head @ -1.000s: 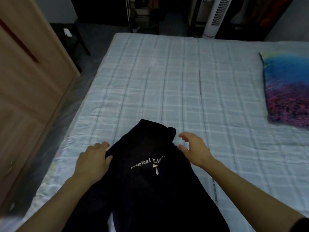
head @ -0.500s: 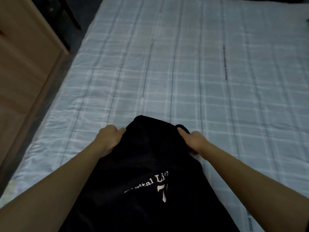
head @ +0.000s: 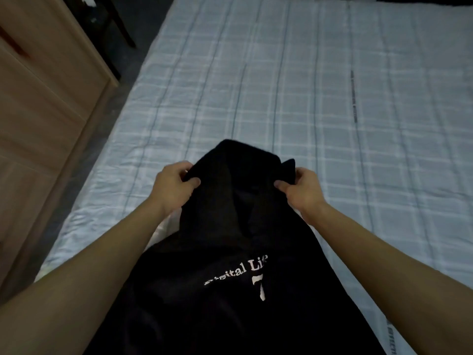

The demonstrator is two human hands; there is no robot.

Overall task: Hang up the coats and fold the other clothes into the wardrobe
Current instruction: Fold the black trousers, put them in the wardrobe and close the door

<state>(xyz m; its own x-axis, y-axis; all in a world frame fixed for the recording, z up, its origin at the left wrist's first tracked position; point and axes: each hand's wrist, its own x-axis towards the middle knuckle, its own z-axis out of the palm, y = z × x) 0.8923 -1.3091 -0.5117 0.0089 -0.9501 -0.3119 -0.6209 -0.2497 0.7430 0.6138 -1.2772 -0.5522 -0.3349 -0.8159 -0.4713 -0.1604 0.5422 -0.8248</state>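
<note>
A black garment (head: 225,298) with white lettering lies on the near part of the bed (head: 307,98), its far end raised off the sheet. My left hand (head: 174,185) pinches the left side of that raised end, thumb on top of the cloth. My right hand (head: 299,187) pinches the right side in the same way. The garment's near end runs out of the bottom of the frame.
A wooden wardrobe (head: 43,103) stands closed on the left, across a narrow strip of dark floor (head: 112,103) from the bed. A dark chair leg (head: 122,29) shows at the top left. The pale checked sheet stretches far and right.
Both hands went from resting open beside the garment to pinching its far end, and that end has lifted off the bed. My view has tilted down and closer.
</note>
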